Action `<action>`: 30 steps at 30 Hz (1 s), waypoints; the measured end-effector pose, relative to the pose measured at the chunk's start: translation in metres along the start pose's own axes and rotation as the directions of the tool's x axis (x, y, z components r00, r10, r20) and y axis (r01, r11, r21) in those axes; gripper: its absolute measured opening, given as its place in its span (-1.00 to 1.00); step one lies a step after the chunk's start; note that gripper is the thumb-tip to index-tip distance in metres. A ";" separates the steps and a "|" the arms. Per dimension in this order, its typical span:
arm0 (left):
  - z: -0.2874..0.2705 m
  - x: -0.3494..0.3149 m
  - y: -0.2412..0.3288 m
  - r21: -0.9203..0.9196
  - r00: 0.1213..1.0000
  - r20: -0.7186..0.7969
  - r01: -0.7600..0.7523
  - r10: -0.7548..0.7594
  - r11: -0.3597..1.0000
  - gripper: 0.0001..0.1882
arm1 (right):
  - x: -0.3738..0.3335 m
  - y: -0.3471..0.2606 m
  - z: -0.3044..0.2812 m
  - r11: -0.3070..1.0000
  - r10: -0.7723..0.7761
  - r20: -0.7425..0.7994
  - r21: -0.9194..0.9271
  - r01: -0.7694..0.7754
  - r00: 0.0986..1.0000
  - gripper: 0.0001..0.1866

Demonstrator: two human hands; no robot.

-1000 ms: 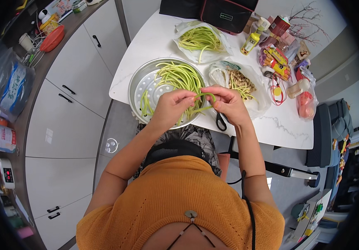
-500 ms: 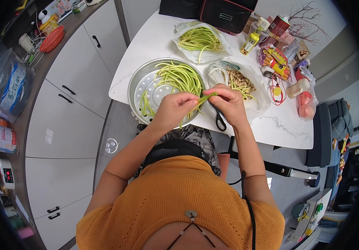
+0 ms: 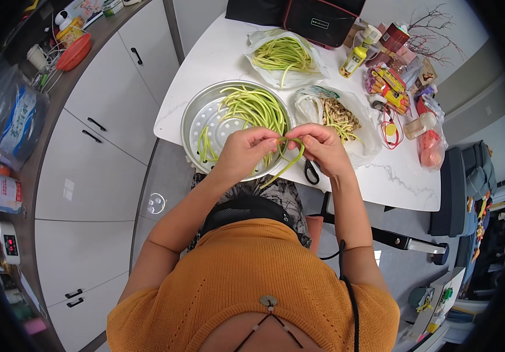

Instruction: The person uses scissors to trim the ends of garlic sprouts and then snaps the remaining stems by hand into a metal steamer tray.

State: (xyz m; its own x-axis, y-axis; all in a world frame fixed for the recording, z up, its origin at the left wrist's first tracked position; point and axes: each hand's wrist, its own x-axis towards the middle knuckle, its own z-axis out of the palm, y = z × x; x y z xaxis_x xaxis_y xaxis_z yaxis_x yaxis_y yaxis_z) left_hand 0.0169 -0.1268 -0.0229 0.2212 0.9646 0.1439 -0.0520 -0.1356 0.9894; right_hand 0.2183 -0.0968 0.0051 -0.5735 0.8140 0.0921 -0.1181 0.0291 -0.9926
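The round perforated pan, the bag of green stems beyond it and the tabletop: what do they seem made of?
Round pan: probably metal with a satin finish, judging by its soft silvery sheen. Bag: likely thin plastic; it looks crinkled and partly see-through. Tabletop: glossy white with grey veins, so perhaps marble or an imitation.

Far edge of surface [image 3: 402,190]: I log a black case [image 3: 328,30] with red trim; right of it, a yellow bottle [image 3: 353,62]. Farther right I see colourful packets [image 3: 390,94] and a clear bag [image 3: 432,154] of reddish contents. Left: white cabinets [image 3: 91,182], orange-red basin [image 3: 74,53] above.
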 end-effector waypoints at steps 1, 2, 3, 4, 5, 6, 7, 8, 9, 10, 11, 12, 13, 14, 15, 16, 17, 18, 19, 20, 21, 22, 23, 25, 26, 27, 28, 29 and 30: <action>0.001 0.000 0.000 -0.008 1.000 -0.013 0.000 0.000 1.000 -0.80 | 0.000 0.000 -0.001 1.000 -0.011 -0.001 0.005 0.011 1.000 -0.67; 0.001 -0.001 0.001 -0.016 1.000 -0.025 0.001 -0.001 1.000 -0.81 | 0.000 0.001 -0.002 1.000 -0.023 -0.002 0.010 0.023 1.000 -0.67; 0.001 -0.001 0.000 0.004 0.999 -0.041 -0.014 0.015 1.000 -0.81 | 0.000 0.001 -0.002 0.999 -0.034 -0.003 0.015 0.034 0.999 -0.67; 0.000 -0.001 -0.002 0.025 0.998 -0.056 -0.029 0.031 0.999 -0.81 | -0.001 0.000 -0.003 0.999 -0.039 -0.018 0.025 0.039 0.999 -0.67; -0.002 -0.001 -0.002 0.046 0.996 -0.071 -0.044 0.047 0.998 -0.81 | -0.003 0.000 -0.004 0.998 -0.044 -0.032 0.036 0.045 0.999 -0.67; -0.004 -0.002 0.001 0.052 0.998 -0.061 -0.030 0.033 0.998 -0.81 | -0.003 -0.001 -0.004 0.998 -0.048 -0.047 0.046 0.050 0.998 -0.67; -0.005 -0.004 0.005 0.057 0.999 -0.050 -0.013 0.016 0.998 -0.82 | -0.003 -0.001 -0.003 0.997 -0.073 -0.048 0.024 0.074 0.996 -0.65; -0.006 -0.004 0.007 0.063 0.999 -0.038 0.004 -0.001 0.998 -0.82 | -0.002 -0.001 0.000 0.995 -0.097 -0.049 0.001 0.097 0.994 -0.63; -0.006 -0.004 0.007 0.071 0.999 -0.035 -0.015 0.018 0.997 -0.83 | -0.002 -0.002 0.002 0.992 -0.122 -0.050 -0.021 0.121 0.991 -0.61; -0.005 -0.004 0.006 0.080 0.999 -0.036 -0.036 0.039 0.996 -0.83 | -0.003 -0.003 0.002 0.995 -0.094 -0.009 -0.036 0.094 0.995 -0.59; -0.005 -0.004 0.005 0.089 0.998 -0.037 -0.056 0.060 0.994 -0.83 | -0.005 -0.005 0.003 0.996 -0.066 0.032 -0.052 0.068 0.997 -0.58; -0.005 -0.004 0.005 0.102 0.997 -0.040 -0.061 0.065 0.993 -0.84 | -0.006 -0.006 0.004 0.997 -0.038 0.072 -0.069 0.043 0.997 -0.57; -0.005 -0.004 0.005 0.114 0.997 -0.041 -0.066 0.071 0.991 -0.84 | -0.006 -0.008 0.006 0.993 -0.062 0.070 -0.095 0.069 0.996 -0.58; -0.005 -0.004 0.006 0.126 0.996 -0.041 -0.071 0.076 0.990 -0.84 | -0.005 -0.009 0.010 0.988 -0.087 0.069 -0.122 0.095 0.994 -0.59; -0.005 -0.004 0.006 0.125 0.996 -0.042 -0.067 0.072 0.990 -0.84 | -0.004 -0.009 0.013 0.982 -0.112 0.068 -0.148 0.121 0.991 -0.59; -0.005 -0.005 0.007 0.126 0.997 -0.044 -0.063 0.069 0.990 -0.84 | -0.004 -0.007 0.014 0.973 -0.148 0.048 -0.173 0.154 0.988 -0.60; -0.005 -0.005 0.008 0.126 0.997 -0.045 -0.059 0.065 0.990 -0.84 | -0.003 -0.002 0.015 0.962 -0.185 0.029 -0.198 0.187 0.982 -0.60; -0.004 -0.006 0.010 0.121 0.997 -0.043 -0.063 0.069 0.991 -0.84 | -0.002 0.001 0.016 0.950 -0.222 0.012 -0.223 0.219 0.975 -0.60; -0.004 -0.006 0.011 0.116 0.996 -0.042 -0.067 0.072 0.991 -0.84 | -0.003 0.000 0.016 0.941 -0.228 -0.006 -0.258 0.218 0.974 -0.64; -0.003 -0.007 0.012 0.112 0.996 -0.041 -0.071 0.076 0.991 -0.84 | -0.003 -0.001 0.017 0.931 -0.234 -0.024 -0.293 0.217 0.972 -0.68; -0.002 -0.007 0.012 0.120 0.997 -0.028 -0.070 0.074 0.990 -0.84 | -0.003 -0.002 0.017 0.920 -0.241 -0.041 -0.327 0.214 0.970 -0.72; -0.001 -0.008 0.012 0.128 0.997 -0.014 -0.071 0.073 0.989 -0.84 | -0.004 -0.002 0.017 0.920 -0.230 -0.056 -0.339 0.198 0.972 -0.75; 0.000 -0.008 0.012 0.137 0.997 -0.001 -0.071 0.072 0.988 -0.84 | -0.004 -0.003 0.017 0.919 -0.219 -0.070 -0.350 0.181 0.973 -0.77; 0.000 -0.007 0.008 0.114 0.997 0.000 -0.073 0.074 0.991 -0.85 | -0.004 -0.003 0.017 0.911 -0.223 -0.087 -0.372 0.176 0.971 -0.80; 0.000 -0.006 0.007 0.103 0.997 0.001 -0.074 0.075 0.992 -0.85 | -0.003 -0.002 0.017 0.904 -0.239 -0.089 -0.383 0.188 0.967 -0.80; 0.000 -0.006 0.007 0.090 0.998 -0.010 -0.058 0.059 0.994 -0.84 | -0.002 -0.002 0.018 0.897 -0.255 -0.092 -0.394 0.200 0.963 -0.81; 0.000 -0.006 0.007 0.076 0.999 -0.021 -0.040 0.042 0.996 -0.84 | -0.002 -0.001 0.018 0.905 -0.240 -0.115 -0.386 0.179 0.964 -0.81; 0.001 -0.006 0.007 0.062 0.999 -0.032 -0.023 0.025 0.998 -0.83 | -0.002 0.000 0.017 0.912 -0.225 -0.139 -0.378 0.158 0.964 -0.81; 0.001 -0.006 0.008 0.023 0.999 -0.040 -0.025 0.026 0.999 -0.83 | -0.001 0.001 0.017 0.919 -0.210 -0.162 -0.369 0.138 0.964 -0.81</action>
State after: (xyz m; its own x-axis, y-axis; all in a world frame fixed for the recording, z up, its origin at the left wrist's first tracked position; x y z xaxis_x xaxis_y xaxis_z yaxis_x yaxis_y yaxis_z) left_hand 0.0166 -0.1340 -0.0162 0.1807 0.9690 0.1684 -0.0352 -0.1647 0.9857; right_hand 0.2052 -0.1078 0.0051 -0.3968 0.8728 0.2840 0.1115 0.3530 -0.9290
